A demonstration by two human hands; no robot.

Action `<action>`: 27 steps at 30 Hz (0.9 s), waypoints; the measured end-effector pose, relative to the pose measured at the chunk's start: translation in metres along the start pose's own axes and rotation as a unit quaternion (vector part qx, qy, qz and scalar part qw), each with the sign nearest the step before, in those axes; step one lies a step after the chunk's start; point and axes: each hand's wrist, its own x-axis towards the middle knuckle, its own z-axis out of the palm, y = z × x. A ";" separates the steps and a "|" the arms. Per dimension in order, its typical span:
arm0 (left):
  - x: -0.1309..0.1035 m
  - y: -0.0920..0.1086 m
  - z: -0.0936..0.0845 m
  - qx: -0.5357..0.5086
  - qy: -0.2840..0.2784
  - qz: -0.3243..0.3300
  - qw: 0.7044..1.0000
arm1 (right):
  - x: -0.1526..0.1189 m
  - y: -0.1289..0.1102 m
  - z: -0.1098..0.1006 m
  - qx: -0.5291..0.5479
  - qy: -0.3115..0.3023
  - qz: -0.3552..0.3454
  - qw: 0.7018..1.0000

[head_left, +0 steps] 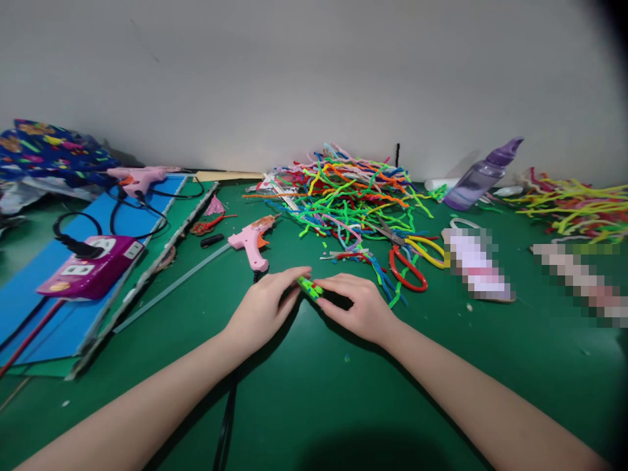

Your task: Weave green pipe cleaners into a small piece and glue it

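In the head view, the left hand (267,302) and the right hand (360,306) meet near the middle of the green table (304,405), each pinching one end of a small green piece (311,288) with red and blue bits on it. The grip of both is narrow, fingers and thumb closed on the piece, which sits between the two hands, just above or on the table; which of these cannot be told

Beyond the left hand lies a pink glue gun (252,243) with a long clear glue stick (171,286) running out of its back toward the left. Near it are a short black object (212,241) and a red cord with a pink tassel (214,207). Farther left, a purple power strip (93,267) with a black plug in it rests on a blue board (53,327), and a second pink glue gun (139,178) lies at the board's far end, beside a patterned blue cloth (52,150)

Beyond the hands, toward the wall (275,78), is a heap of many-coloured pipe cleaners (348,190), with short cut pieces on its near side. Scissors (408,279) with one red and one yellow handle lie partly open at the heap's right edge. Farther right are a purple bottle (475,183), leaning to the right, a blurred-out flat item (478,265), another blurred-out item (583,281) and a second heap of pipe cleaners (579,206)
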 end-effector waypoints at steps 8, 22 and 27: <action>0.000 0.004 -0.002 -0.050 -0.037 -0.035 0.997 | 0.001 0.002 -0.001 0.022 -0.007 0.032 0.999; -0.003 0.009 0.000 0.000 -0.038 0.003 0.999 | 0.001 -0.002 -0.002 -0.055 -0.021 0.024 0.998; -0.006 0.012 0.004 0.021 -0.005 -0.027 0.999 | 0.002 -0.003 -0.001 -0.069 -0.023 0.035 0.997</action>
